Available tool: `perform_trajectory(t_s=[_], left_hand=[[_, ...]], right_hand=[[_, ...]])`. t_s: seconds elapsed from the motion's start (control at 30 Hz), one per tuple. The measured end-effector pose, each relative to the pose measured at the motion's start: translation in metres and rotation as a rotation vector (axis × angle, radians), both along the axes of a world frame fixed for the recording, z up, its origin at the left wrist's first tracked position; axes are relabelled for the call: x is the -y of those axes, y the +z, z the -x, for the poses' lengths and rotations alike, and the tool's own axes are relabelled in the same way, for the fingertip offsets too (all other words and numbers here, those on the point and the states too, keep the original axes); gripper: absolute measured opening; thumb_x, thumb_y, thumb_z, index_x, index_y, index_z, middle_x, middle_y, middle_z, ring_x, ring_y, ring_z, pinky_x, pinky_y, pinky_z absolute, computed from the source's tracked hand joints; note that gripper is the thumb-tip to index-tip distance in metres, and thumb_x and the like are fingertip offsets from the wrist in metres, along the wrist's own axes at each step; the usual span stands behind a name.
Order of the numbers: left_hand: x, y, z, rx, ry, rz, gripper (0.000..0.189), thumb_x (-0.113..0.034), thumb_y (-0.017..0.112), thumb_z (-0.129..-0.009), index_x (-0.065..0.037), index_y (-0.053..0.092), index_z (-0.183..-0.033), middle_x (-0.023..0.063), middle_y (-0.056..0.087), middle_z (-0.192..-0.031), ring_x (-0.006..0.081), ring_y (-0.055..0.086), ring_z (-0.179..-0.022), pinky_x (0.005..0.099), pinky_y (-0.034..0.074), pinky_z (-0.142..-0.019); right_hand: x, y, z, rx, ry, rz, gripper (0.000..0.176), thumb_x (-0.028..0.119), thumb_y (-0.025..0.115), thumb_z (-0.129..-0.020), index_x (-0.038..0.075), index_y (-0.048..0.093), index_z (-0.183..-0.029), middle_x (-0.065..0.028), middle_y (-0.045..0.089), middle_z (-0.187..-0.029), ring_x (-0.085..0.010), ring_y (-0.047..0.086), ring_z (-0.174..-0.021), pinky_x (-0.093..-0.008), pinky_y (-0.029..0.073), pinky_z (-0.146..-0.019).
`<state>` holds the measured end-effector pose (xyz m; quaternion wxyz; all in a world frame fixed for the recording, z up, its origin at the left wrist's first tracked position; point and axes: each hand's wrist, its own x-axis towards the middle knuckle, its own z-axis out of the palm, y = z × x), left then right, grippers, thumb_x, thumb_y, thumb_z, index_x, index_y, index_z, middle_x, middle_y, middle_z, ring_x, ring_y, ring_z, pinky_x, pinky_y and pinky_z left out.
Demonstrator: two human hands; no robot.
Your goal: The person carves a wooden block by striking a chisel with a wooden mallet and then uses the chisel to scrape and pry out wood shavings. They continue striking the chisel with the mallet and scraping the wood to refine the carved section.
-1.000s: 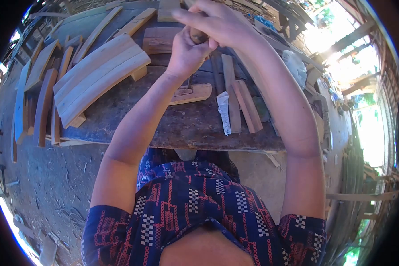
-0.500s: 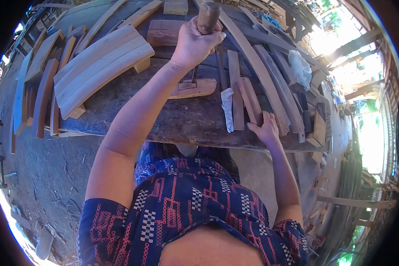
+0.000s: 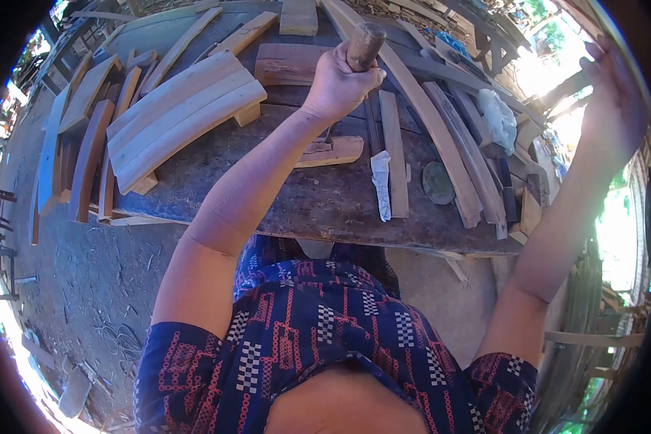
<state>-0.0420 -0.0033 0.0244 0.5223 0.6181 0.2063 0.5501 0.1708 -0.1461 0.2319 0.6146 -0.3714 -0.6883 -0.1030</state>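
Note:
My left hand (image 3: 340, 83) is closed around the round wooden handle of a chisel (image 3: 367, 48), held upright over the bench. Below my fist, its thin metal shaft meets a small pale wood piece (image 3: 343, 150) with a cut recess, partly hidden by my forearm. Raised high at the far right edge is my right hand (image 3: 611, 98), blurred against the bright light. Its fingers look curled, apparently around the wooden block that lay on the bench, though the block itself is hard to make out there. Beside the chisel work lie a white-wrapped strip (image 3: 381, 186) and a flat wood strip (image 3: 394, 155).
A curved slatted wood panel (image 3: 184, 119) lies on the dark bench (image 3: 267, 195) at left. Long curved wood pieces (image 3: 419, 108) stretch along the right, near a round greenish disc (image 3: 437, 183) and a plastic bag (image 3: 495, 119). More boards (image 3: 90, 159) stand at the left edge.
My right hand has left the bench and swung up to the far right; the wooden block it touched is gone from the bench. My left hand still grips the chisel. The view shifted slightly.

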Motion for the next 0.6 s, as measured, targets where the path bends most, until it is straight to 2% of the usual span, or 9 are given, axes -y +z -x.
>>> perform_trajectory(t_s=[0.13,0.2,0.3,0.37,0.43,0.47,0.53,0.57,0.6], left_hand=[[0.005,0.005,0.000,-0.038,-0.026,0.026,0.016,-0.009,0.067,-0.078,-0.004,0.053,-0.083,0.0003,0.057,-0.068,0.0056,0.053,-0.060,0.0235,0.046,-0.056],[0.005,0.000,-0.002,-0.042,-0.025,0.009,0.016,-0.009,0.067,-0.078,-0.003,0.053,-0.084,0.0000,0.056,-0.068,0.0054,0.052,-0.060,0.0237,0.045,-0.056],[0.002,-0.004,-0.005,-0.038,0.009,-0.014,0.019,-0.011,0.072,-0.076,-0.006,0.054,-0.080,0.0011,0.058,-0.068,0.0065,0.051,-0.051,0.0225,0.045,-0.047],[0.003,-0.005,-0.006,-0.018,0.002,-0.067,0.019,-0.011,0.071,-0.076,-0.006,0.054,-0.080,0.0012,0.058,-0.067,0.0064,0.051,-0.051,0.0224,0.045,-0.047],[0.003,-0.005,-0.006,-0.019,0.004,-0.053,0.019,-0.011,0.071,-0.076,-0.006,0.054,-0.079,0.0011,0.058,-0.067,0.0064,0.051,-0.051,0.0223,0.044,-0.047],[0.003,-0.003,-0.006,-0.023,0.015,-0.041,0.019,-0.011,0.071,-0.076,-0.006,0.054,-0.079,0.0010,0.058,-0.066,0.0063,0.051,-0.051,0.0222,0.044,-0.047],[0.004,-0.002,-0.005,-0.023,0.003,-0.040,0.019,-0.011,0.071,-0.076,-0.006,0.054,-0.079,0.0008,0.057,-0.066,0.0062,0.051,-0.051,0.0221,0.044,-0.047],[0.004,-0.002,-0.005,-0.029,-0.012,-0.037,0.019,-0.011,0.071,-0.076,-0.006,0.054,-0.079,0.0007,0.057,-0.066,0.0060,0.051,-0.051,0.0221,0.044,-0.047],[0.004,-0.002,-0.005,-0.028,-0.010,-0.042,0.019,-0.011,0.071,-0.076,-0.006,0.054,-0.079,0.0007,0.057,-0.066,0.0060,0.051,-0.051,0.0221,0.044,-0.047]], right_hand=[[-0.028,-0.036,0.024,0.684,-0.434,-0.005,0.022,0.004,0.056,-0.076,-0.003,0.064,-0.095,-0.0138,0.060,-0.105,-0.0206,0.058,-0.088,-0.0285,0.050,-0.071],[-0.034,-0.063,0.074,0.258,-0.223,1.227,0.028,-0.003,0.054,-0.072,0.006,0.067,-0.095,-0.0037,0.059,-0.086,-0.0103,0.051,-0.069,-0.0233,0.040,-0.056],[-0.025,-0.013,0.071,0.348,-0.245,0.993,0.020,0.002,0.056,-0.074,0.006,0.065,-0.092,-0.0014,0.057,-0.082,-0.0065,0.048,-0.067,-0.0228,0.036,-0.056],[-0.042,0.011,-0.009,0.256,0.042,0.617,0.012,0.007,0.059,-0.075,0.006,0.062,-0.087,0.0007,0.057,-0.080,-0.0056,0.046,-0.065,-0.0214,0.033,-0.054],[-0.014,0.038,0.034,0.112,0.560,0.402,0.040,0.035,0.056,-0.087,-0.004,0.062,-0.089,-0.0098,0.066,-0.086,-0.0230,0.063,-0.059,-0.0321,0.052,-0.055],[-0.003,0.020,0.086,-0.238,0.379,0.116,0.028,0.026,0.063,-0.080,-0.001,0.063,-0.083,-0.0088,0.063,-0.074,-0.0188,0.059,-0.054,-0.0288,0.050,-0.048],[-0.040,-0.016,0.013,0.148,0.134,0.065,0.009,0.012,0.060,-0.076,0.006,0.060,-0.083,0.0028,0.056,-0.078,-0.0052,0.046,-0.066,-0.0214,0.034,-0.054],[-0.042,-0.035,0.024,0.104,-0.232,0.512,0.009,0.014,0.060,-0.077,0.007,0.061,-0.083,0.0019,0.056,-0.076,-0.0060,0.047,-0.062,-0.0207,0.035,-0.052],[-0.024,-0.057,0.064,0.245,-0.071,0.789,0.020,0.023,0.064,-0.076,0.005,0.060,-0.085,0.0014,0.053,-0.070,-0.0056,0.046,-0.054,-0.0202,0.033,-0.045]])
